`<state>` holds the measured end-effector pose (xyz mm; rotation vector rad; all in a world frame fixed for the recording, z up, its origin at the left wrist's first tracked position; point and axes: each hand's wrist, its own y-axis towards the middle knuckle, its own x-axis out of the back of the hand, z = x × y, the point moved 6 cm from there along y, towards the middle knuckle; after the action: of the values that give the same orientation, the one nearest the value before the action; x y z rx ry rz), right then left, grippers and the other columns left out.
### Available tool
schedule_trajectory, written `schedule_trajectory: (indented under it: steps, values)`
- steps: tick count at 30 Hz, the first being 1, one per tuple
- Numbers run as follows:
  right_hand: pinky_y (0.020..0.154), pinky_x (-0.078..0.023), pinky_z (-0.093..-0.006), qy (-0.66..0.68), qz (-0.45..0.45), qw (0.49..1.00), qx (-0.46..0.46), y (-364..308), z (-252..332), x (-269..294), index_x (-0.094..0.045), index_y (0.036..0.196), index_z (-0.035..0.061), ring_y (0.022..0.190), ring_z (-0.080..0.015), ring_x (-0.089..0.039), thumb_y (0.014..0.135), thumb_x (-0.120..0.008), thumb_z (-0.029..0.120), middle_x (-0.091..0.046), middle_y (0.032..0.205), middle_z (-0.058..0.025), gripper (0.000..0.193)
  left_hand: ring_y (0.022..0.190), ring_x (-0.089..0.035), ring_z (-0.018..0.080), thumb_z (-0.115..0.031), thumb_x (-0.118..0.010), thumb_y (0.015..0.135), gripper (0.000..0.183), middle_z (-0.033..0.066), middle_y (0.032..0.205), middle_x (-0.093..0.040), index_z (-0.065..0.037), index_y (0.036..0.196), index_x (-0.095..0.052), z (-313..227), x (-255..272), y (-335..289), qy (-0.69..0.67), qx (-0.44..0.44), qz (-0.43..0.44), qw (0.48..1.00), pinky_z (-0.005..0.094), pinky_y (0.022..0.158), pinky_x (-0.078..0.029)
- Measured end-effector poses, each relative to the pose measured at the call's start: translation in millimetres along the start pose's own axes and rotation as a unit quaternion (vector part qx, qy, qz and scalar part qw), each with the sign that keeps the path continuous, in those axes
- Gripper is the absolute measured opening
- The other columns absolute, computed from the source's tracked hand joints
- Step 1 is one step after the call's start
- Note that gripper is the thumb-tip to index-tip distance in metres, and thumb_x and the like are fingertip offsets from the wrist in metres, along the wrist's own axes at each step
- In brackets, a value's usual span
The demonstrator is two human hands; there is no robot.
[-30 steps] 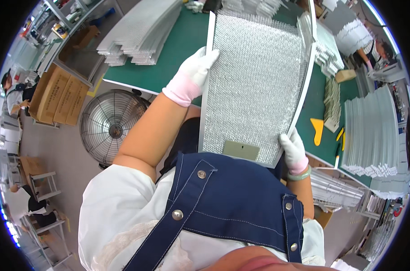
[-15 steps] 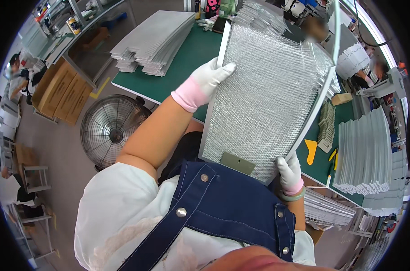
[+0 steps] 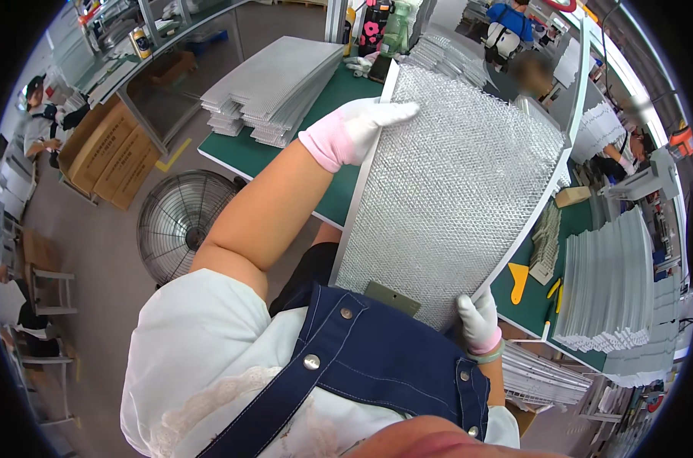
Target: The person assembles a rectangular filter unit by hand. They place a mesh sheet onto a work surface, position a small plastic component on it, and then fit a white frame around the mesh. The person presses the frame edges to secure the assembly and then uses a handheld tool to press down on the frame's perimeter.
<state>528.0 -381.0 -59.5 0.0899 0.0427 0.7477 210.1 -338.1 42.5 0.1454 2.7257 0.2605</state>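
A metal mesh filter panel (image 3: 453,183) with a pale frame leans upright against my body, its lower edge at the apron. My left hand (image 3: 361,131), in a white glove with a pink cuff, holds the upper left side, its thumb stretched over the mesh and its other fingers hidden behind. Lower down, my gloved right hand (image 3: 480,322) grips the right side, thumb in front. A small grey-green plate (image 3: 392,298) with holes lies at the panel's lower edge. At the top right the mesh rises past the open end of the frame.
Stacked mesh sheets (image 3: 274,84) lie on the green table (image 3: 316,179) at left. To the right are a yellow scraper (image 3: 519,282), yellow-handled pliers (image 3: 555,294), a wooden block (image 3: 573,196) and a tall stack of pale frame strips (image 3: 609,282). A floor fan (image 3: 186,229) stands left.
My left thumb has straightened out across the mesh. The surroundings have shifted slightly downward in view, while both hands keep hold of the panel.
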Motion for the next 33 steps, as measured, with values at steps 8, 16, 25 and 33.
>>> schedule_trajectory:
  steps: [8,16,25,33]
  values:
    - [0.107,-0.035,-0.0363,-0.081,-0.008,0.997,-0.005,1,9,23,-0.037,0.14,-0.0055,0.124,-0.022,-0.049,0.093,-0.061,0.021,-0.052,0.134,-0.0138,0.059,0.1,-0.062,0.0149,-0.016,-0.058,0.096,0.029,0.0056,0.11,-0.066,0.0,0.121,-0.06,4,-10,5,-0.114,-0.018,-0.015,0.993,0.0301,0.095,-0.046]
    - [0.064,-0.042,-0.0348,-0.455,-0.114,0.879,0.081,49,129,94,-0.054,0.089,-0.0001,0.068,-0.0168,-0.045,0.099,-0.05,0.027,-0.049,0.071,-0.0091,0.029,0.102,-0.062,0.0304,-0.012,-0.045,0.1,0.04,0.0195,0.114,-0.061,0.007,0.135,-0.041,90,-54,-96,0.53,-0.372,-0.162,0.745,0.0416,0.095,-0.047]
    - [0.068,-0.047,-0.0388,-0.554,0.021,0.825,-0.107,34,107,77,-0.058,0.098,0.0001,0.072,-0.0326,-0.059,0.098,-0.052,0.038,-0.058,0.074,-0.0166,0.039,0.091,-0.067,0.0287,-0.014,-0.063,0.087,0.018,0.0146,0.093,-0.069,-0.001,0.098,-0.069,34,-97,-108,0.396,0.076,0.263,0.877,0.0388,0.084,-0.052]
    - [0.069,-0.049,-0.0432,-0.642,0.09,0.761,-0.028,57,143,17,-0.061,0.096,0.0039,0.078,-0.0371,-0.062,0.094,-0.058,0.035,-0.062,0.078,-0.0178,0.032,0.091,-0.064,0.0295,-0.032,-0.062,0.09,0.036,0.0163,0.092,-0.064,0.0,0.107,-0.061,34,-186,16,0.697,0.031,0.409,0.588,0.0382,0.083,-0.05]
